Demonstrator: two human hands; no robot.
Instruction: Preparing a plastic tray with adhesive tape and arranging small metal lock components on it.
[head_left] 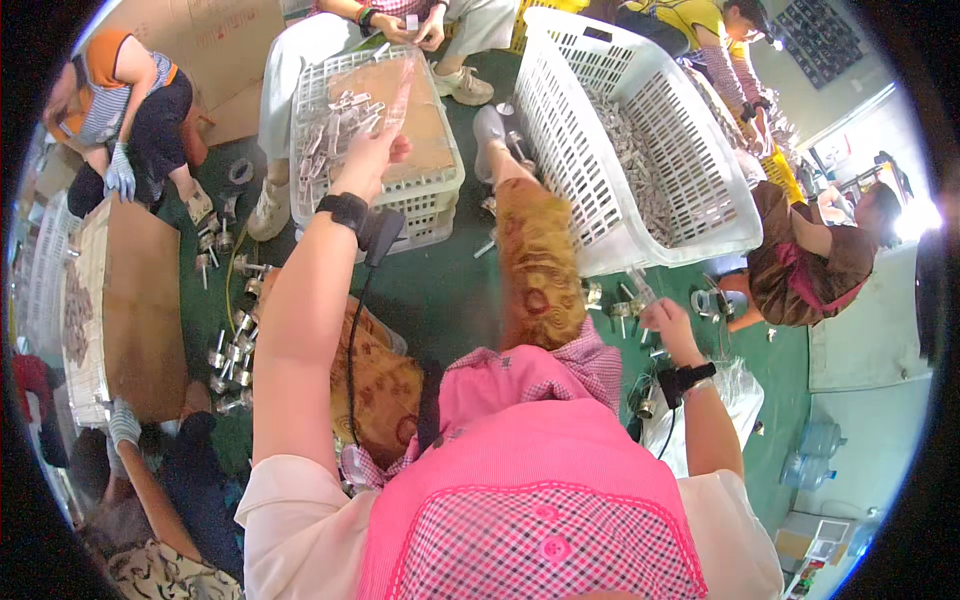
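Note:
My left hand [374, 155] reaches over a white plastic crate topped with cardboard, its fingers curled around the lower end of a narrow clear plastic strip [404, 92]. Beside that hand, a pile of small silvery metal pieces [340, 122] lies on the cardboard [430, 142]. Low at the right, my right hand [668, 326] pinches another slim, see-through piece [641, 287] just below the corner of a big white basket [610, 205]. Blur hides the exact kind of both clear pieces. Many small metal parts [632, 160] fill the bottom of the basket.
Metal fittings with stems [236, 350] are scattered over the green floor, left and right of my legs. A white plastic bag [735, 405] lies by my right forearm. Co-workers sit around; one at front faces the crate [440, 205]. A large cardboard box [145, 310] stands left.

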